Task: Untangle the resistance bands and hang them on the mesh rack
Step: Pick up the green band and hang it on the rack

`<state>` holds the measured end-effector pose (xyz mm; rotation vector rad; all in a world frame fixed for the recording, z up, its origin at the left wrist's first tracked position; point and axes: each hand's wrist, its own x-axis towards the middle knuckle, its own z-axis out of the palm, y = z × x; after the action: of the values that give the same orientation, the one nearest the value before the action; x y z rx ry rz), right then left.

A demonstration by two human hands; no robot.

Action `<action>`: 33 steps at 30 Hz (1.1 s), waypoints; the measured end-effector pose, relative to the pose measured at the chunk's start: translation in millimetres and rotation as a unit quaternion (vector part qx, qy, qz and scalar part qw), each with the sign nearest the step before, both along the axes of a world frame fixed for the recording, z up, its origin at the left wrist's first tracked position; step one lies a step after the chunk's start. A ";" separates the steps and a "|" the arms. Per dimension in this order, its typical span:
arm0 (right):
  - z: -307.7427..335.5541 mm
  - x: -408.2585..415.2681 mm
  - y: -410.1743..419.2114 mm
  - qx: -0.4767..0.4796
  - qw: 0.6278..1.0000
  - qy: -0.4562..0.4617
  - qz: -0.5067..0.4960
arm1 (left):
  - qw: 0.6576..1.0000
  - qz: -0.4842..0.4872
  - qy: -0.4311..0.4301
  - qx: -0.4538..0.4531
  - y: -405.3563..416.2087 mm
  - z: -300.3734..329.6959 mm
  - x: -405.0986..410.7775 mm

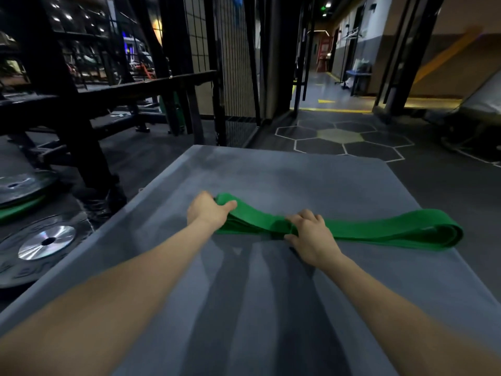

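From the head camera, the green resistance band (379, 230) lies folded in several layers on the grey mat (271, 172), stretching from the middle of the mat to its right edge. The left hand (207, 213) grasps the left end of the band, with the thumb on top. The right hand (311, 234) grips the band near its middle with curled fingers. The black mesh rack (235, 63) stands beyond the far edge of the mat. Weight plates (46, 241) lie on the floor beside the left edge.

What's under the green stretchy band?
The green band lies on a grey mat. The left hand grips one end, the right hand grips its middle. Whether anything hides beneath the band's folded layers cannot be seen.
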<state>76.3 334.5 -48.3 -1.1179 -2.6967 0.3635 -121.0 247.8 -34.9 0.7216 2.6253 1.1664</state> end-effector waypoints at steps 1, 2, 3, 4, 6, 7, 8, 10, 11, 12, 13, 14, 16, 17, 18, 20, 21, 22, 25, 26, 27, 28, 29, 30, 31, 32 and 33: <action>-0.4 -1.7 0.7 0.001 1.000 -0.002 0.002 | 1.000 0.004 -0.019 0.016 -0.4 0.8 -3.0; -0.3 -3.7 1.5 0.002 1.000 -0.003 0.005 | 0.998 0.011 -0.043 0.039 -0.7 2.0 -5.8; 0.1 -5.7 2.0 0.003 1.000 -0.004 0.007 | 0.995 0.017 -0.075 0.063 -1.1 2.4 -9.5; 0.7 -7.9 2.4 0.003 1.000 -0.005 0.009 | 0.990 0.024 -0.106 0.089 -1.8 2.8 -12.3; 1.0 -12.5 2.7 0.005 1.000 -0.014 0.010 | 0.982 0.034 -0.148 0.110 -3.0 -1.7 -16.6; 0.7 -14.1 2.7 0.006 1.000 -0.022 0.011 | 0.982 0.036 -0.153 0.104 -3.0 -5.4 -18.3; -0.5 -15.3 2.8 0.007 0.999 -0.030 0.014 | 0.982 0.038 -0.155 0.101 -2.1 -10.4 -20.9; -5.4 -16.2 4.0 0.014 0.999 -0.039 0.021 | 0.982 0.051 -0.151 0.103 -2.6 -16.5 -22.1; -8.3 -15.9 5.3 0.021 0.999 -0.039 0.027 | 0.982 0.057 -0.147 0.099 -3.8 -18.0 -23.0; -10.7 -15.7 7.0 0.027 0.998 -0.039 0.031 | 0.985 0.066 -0.137 0.087 -5.7 -18.8 -24.0; -12.3 -15.4 8.7 0.030 0.998 -0.039 0.035 | 0.987 0.077 -0.126 0.067 -8.9 -18.7 -24.0; -13.1 -15.6 10.3 0.030 0.998 -0.041 0.039 | 0.988 0.084 -0.121 0.055 -12.0 -18.4 -23.3; -13.3 -16.4 12.6 0.028 0.998 -0.046 0.045 | 0.987 0.077 -0.136 0.045 -16.2 -19.5 -22.6; -13.2 -16.8 13.6 0.029 0.997 -0.049 0.048 | 0.986 0.071 -0.145 0.034 -17.2 -19.2 -20.2; -13.2 -17.1 14.3 0.031 0.997 -0.050 0.050 | 0.987 0.068 -0.145 0.023 -17.8 -19.6 -18.5; -14.3 -17.3 15.5 0.034 0.997 -0.048 0.051 | 0.989 0.065 -0.135 0.012 -17.8 -16.4 -14.7; -15.5 -17.4 15.7 0.034 0.997 -0.047 0.050 | 0.988 0.061 -0.138 0.014 -18.5 -13.9 -12.7; -17.0 -17.4 15.5 0.035 0.997 -0.045 0.048 | 0.986 0.064 -0.149 0.028 -17.3 -14.1 -13.9; -19.7 -17.0 14.5 0.042 0.997 -0.041 0.046 | 0.974 0.061 -0.196 0.093 -13.9 -17.4 -18.1; -19.5 -16.3 14.2 0.044 0.997 -0.037 0.046 | 0.962 0.052 -0.232 0.136 -12.4 -15.4 -17.1; -19.0 -15.0 13.8 0.044 0.998 -0.030 0.045 | 0.947 0.039 -0.268 0.173 -11.8 -10.8 -13.9; -18.8 -13.3 12.9 0.045 0.998 -0.022 0.043 | 0.933 0.027 -0.298 0.201 -12.7 -4.5 -9.8; -19.4 -10.9 11.3 0.049 0.998 -0.012 0.043 | 0.921 0.017 -0.323 0.217 -15.0 2.2 -5.4; -20.4 -8.4 8.8 0.058 0.997 0.001 0.045 | 0.910 0.009 -0.342 0.235 -18.2 9.4 -1.3; -21.4 -6.3 5.1 0.069 0.996 0.015 0.050 | 0.900 0.007 -0.358 0.248 -22.5 16.2 2.3; -21.8 -4.9 -0.2 0.075 0.995 0.028 0.054 | 0.893 0.011 -0.368 0.257 -28.8 21.6 3.9; -21.0 -4.5 -7.0 0.077 0.995 0.040 0.059 | 0.888 0.018 -0.377 0.263 -37.2 27.2 6.5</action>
<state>71.8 327.5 -69.3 -0.8866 -2.6745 0.2101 -114.5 210.6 -7.6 0.1954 1.6936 1.7519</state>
